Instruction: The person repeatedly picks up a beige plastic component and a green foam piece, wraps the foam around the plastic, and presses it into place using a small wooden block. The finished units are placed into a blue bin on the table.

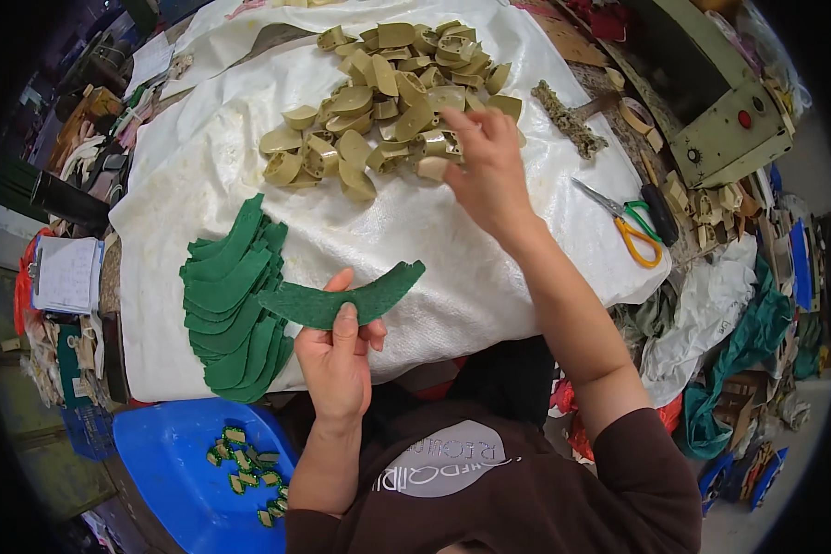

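My left hand pinches a curved green strip of suede-like material between thumb and fingers, just above the white cloth. To its left lies a fanned stack of similar green strips. My right hand reaches over the near right edge of a heap of tan plastic shoe heels. Its thumb and index finger are apart, with heels beneath and beside them. The fingertips partly overlap the heap, so their contact with any one heel is hard to make out.
White sheeting covers the table. Orange-and-green-handled scissors lie at the right, near a machine housing. A blue tub with small green-and-tan pieces stands at the lower left. A clipboard with papers is at far left.
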Tool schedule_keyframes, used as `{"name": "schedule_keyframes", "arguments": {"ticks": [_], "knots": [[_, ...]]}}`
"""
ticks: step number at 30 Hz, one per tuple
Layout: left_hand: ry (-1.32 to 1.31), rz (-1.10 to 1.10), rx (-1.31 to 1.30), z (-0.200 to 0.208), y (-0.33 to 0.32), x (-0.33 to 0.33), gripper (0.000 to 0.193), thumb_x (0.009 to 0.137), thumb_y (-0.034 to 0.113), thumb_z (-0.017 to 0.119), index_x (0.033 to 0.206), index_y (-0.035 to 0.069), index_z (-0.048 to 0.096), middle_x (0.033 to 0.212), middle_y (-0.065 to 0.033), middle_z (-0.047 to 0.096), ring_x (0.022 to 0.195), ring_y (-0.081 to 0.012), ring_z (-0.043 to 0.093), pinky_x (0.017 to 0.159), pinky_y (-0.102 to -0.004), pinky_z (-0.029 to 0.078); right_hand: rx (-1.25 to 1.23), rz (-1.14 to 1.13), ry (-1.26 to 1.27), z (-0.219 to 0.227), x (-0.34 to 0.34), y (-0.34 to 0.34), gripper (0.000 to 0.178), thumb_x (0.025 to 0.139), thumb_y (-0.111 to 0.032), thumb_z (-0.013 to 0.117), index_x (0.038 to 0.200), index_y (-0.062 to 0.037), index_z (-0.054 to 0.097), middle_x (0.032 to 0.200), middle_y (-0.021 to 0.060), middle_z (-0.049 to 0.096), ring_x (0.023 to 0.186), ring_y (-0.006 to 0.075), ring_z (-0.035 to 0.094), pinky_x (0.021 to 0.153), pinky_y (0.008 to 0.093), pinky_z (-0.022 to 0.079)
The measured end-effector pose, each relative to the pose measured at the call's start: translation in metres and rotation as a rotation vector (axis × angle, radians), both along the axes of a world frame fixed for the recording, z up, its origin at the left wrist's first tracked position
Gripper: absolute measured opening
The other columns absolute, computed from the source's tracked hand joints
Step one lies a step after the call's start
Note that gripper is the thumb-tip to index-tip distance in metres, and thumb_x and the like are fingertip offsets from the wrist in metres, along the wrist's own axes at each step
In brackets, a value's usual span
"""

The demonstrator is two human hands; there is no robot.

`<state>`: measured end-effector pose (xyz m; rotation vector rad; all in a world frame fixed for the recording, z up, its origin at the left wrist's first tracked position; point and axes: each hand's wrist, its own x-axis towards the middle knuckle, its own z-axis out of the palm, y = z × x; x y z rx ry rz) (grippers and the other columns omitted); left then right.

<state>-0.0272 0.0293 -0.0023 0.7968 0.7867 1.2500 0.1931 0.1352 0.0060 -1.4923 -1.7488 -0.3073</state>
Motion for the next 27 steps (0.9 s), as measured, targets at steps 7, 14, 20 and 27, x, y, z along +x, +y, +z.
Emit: {"name": "schedule_keyframes", "arguments": {"ticks": [7, 14, 20, 27], "knots": [[0.037, -0.017, -0.017, -0.003, -0.005, -0.002, 0.036, 0.095, 0.007, 0.048, 0.128, -0.006, 0.046, 0.087, -0.0081, 0.060, 0.071, -0.0115, 0.057, 0.057, -0.0236, 0.043, -0.079, 0.124, -0.241, -0.007, -0.003, 0.005, 0.021, 0.065, -0.001, 0.061, 0.085, -0.0085, 0.063, 0.097, 0.0084, 0.055, 0.096, 0.0287, 0.052, 0.077, 0.0377, 0.044], [-0.116, -0.017, -0.023, 0.000, -0.005, -0.006, 0.041, 0.100, 0.022, 0.037, 0.128, -0.007, 0.045, 0.088, -0.0103, 0.061, 0.073, -0.0149, 0.057, 0.061, -0.0268, 0.044, -0.265, 0.241, 0.234, -0.001, -0.006, -0.052, 0.037, 0.072, 0.007, 0.050, 0.107, -0.0031, 0.056, 0.083, 0.0158, 0.055, 0.076, 0.0342, 0.058, 0.067, 0.0417, 0.047], [-0.031, -0.056, -0.043, -0.004, -0.007, -0.004, 0.042, 0.100, 0.024, 0.037, 0.127, -0.007, 0.045, 0.088, -0.0113, 0.062, 0.073, -0.0151, 0.057, 0.061, -0.0269, 0.044, -0.403, 0.064, -0.032, 0.009, 0.005, -0.068, 0.034, 0.073, 0.001, 0.054, 0.105, -0.0085, 0.055, 0.075, 0.0125, 0.057, 0.074, 0.0319, 0.057, 0.065, 0.0434, 0.046], [-0.056, -0.042, -0.046, 0.001, -0.009, 0.001, 0.042, 0.101, 0.024, 0.035, 0.127, -0.007, 0.044, 0.086, -0.0107, 0.061, 0.072, -0.0146, 0.057, 0.061, -0.0265, 0.044, -0.328, -0.019, -0.354, 0.009, 0.036, -0.092, 0.025, 0.075, -0.007, 0.058, 0.100, -0.0121, 0.057, 0.081, 0.0126, 0.058, 0.075, 0.0297, 0.058, 0.065, 0.0402, 0.046]]}}
